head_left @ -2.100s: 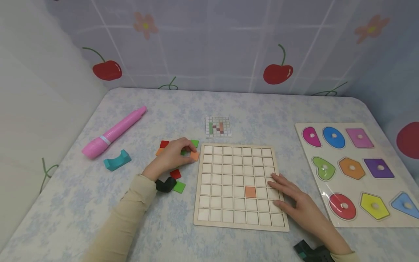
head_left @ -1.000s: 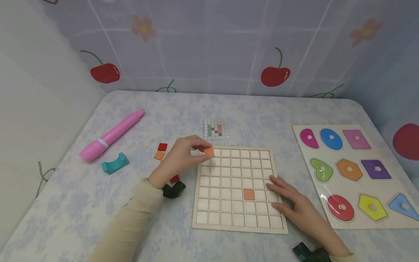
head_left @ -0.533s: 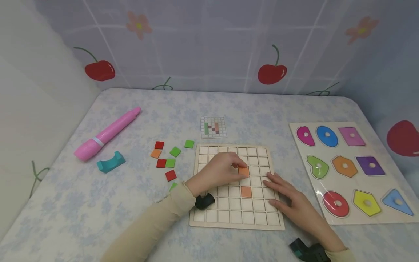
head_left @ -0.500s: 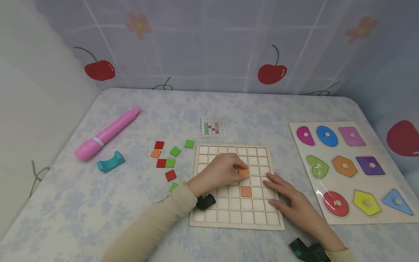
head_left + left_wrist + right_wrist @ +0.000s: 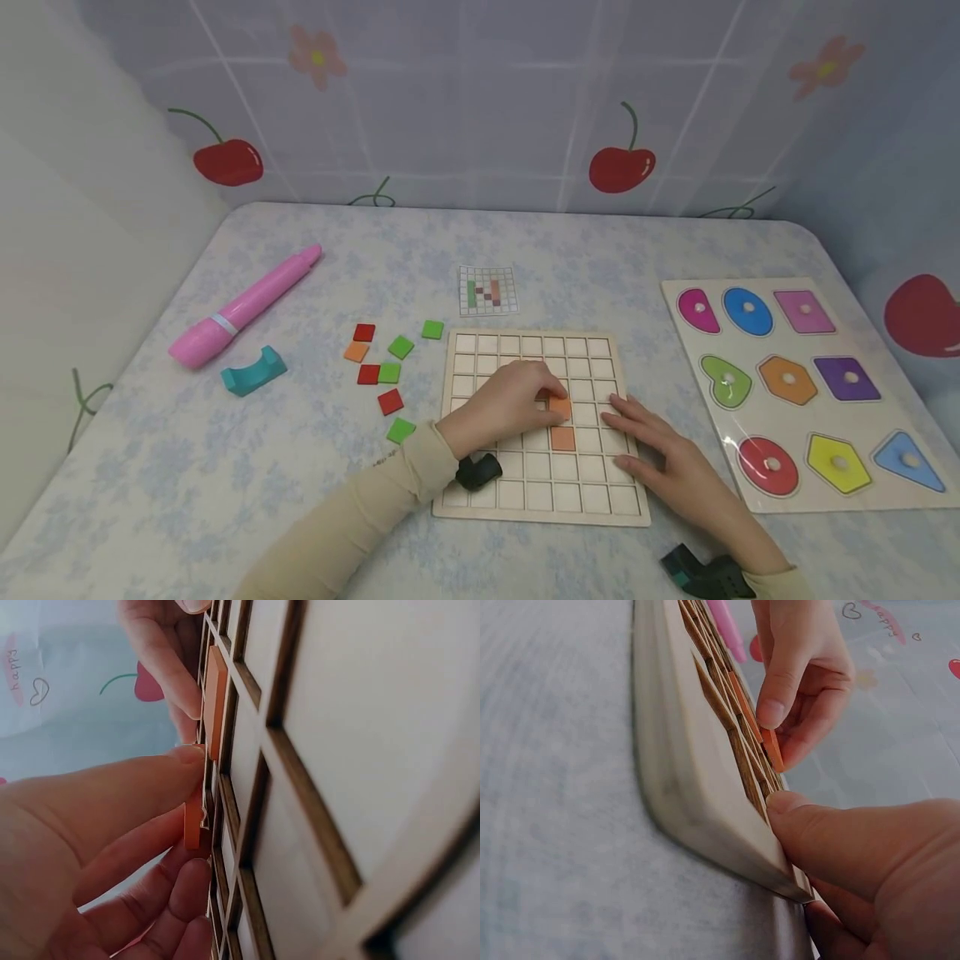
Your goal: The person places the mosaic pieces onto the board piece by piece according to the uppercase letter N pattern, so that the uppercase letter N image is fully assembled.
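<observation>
My left hand (image 5: 510, 405) is over the middle of a wooden grid board (image 5: 540, 515), pinching an orange square tile (image 5: 559, 407) between thumb and fingers. In the left wrist view that tile (image 5: 193, 829) stands at the grid's dividers, slightly tilted. One cell nearer on the board lies another orange tile (image 5: 562, 438), set in its square. My right hand (image 5: 678, 458) rests on the board's right edge with fingers extended. Its thumb (image 5: 802, 817) touches the board's upper face in the right wrist view.
Loose red, orange and green tiles (image 5: 389, 372) lie left of the board. A small printed grid card (image 5: 487, 292) is behind it. A knobbed shape puzzle (image 5: 795, 433) sits at right. A pink pen-shaped toy (image 5: 247, 307) and a teal curved block (image 5: 255, 372) are at far left.
My left hand has carried the orange tile from the loose tiles rightward onto the board, then slightly nearer to the other orange tile. The right hand has stayed on the board's edge.
</observation>
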Action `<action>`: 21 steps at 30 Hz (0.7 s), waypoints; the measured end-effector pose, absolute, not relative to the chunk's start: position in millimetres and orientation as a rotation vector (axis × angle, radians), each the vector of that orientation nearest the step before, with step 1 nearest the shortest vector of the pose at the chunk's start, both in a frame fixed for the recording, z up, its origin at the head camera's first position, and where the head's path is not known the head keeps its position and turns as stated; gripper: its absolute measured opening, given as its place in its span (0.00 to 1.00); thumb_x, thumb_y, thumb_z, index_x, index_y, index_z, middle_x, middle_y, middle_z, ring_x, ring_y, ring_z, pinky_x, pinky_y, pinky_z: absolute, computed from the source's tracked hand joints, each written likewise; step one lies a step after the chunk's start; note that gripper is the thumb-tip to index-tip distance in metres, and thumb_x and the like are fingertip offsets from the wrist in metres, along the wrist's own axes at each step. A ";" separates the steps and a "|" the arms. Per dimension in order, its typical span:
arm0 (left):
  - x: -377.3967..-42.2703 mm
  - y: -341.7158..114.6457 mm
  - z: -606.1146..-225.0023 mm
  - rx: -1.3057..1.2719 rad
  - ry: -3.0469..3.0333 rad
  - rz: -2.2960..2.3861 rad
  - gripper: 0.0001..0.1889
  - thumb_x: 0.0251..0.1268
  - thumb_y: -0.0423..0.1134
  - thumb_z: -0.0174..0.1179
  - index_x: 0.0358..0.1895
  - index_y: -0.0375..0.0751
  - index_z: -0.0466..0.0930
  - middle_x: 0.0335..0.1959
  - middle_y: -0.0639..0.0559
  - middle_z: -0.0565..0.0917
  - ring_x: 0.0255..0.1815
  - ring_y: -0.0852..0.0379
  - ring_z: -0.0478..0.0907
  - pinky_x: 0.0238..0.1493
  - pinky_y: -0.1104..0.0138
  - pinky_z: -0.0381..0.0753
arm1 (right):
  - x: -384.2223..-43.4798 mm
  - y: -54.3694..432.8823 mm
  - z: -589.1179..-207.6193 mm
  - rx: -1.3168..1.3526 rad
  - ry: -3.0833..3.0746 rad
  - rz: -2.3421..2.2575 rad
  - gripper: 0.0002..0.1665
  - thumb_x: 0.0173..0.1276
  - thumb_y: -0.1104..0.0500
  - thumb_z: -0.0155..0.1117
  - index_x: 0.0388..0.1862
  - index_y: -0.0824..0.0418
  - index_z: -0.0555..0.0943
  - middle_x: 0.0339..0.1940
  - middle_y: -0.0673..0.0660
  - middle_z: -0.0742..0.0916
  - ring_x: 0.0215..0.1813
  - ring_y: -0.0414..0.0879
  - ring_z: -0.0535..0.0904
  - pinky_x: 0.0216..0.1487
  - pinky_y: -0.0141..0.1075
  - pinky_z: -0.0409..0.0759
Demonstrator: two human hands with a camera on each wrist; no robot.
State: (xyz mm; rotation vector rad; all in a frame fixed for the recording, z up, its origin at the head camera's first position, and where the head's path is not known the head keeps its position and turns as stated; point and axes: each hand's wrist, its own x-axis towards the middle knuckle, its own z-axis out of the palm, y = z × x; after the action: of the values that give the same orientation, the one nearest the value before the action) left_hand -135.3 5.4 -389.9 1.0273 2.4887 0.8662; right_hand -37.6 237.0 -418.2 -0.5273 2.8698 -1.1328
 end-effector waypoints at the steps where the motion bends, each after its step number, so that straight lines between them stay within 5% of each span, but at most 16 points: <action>1: -135.0 5.4 -389.9 1.026 2.496 0.858 0.12 0.57 0.42 0.67 0.44 0.45 0.85 0.37 0.60 0.79 0.37 0.65 0.73 0.41 0.75 0.70 | -37.7 236.7 -417.8 -0.517 2.870 -1.126 0.30 0.60 0.59 0.68 0.63 0.55 0.74 0.67 0.54 0.70 0.71 0.49 0.56 0.57 0.16 0.52; 21: -131.5 2.8 -387.9 0.969 2.446 0.978 0.12 0.55 0.36 0.68 0.43 0.40 0.85 0.35 0.56 0.79 0.33 0.66 0.74 0.36 0.79 0.71 | -37.0 235.4 -416.2 -0.490 2.874 -1.098 0.30 0.60 0.58 0.68 0.63 0.54 0.74 0.67 0.54 0.70 0.70 0.53 0.58 0.57 0.18 0.52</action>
State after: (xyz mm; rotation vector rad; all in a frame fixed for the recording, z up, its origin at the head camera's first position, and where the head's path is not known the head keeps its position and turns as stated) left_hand -131.5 2.8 -387.9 0.9691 2.4461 0.9781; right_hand -37.0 235.4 -416.2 -0.4898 2.8744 -1.0979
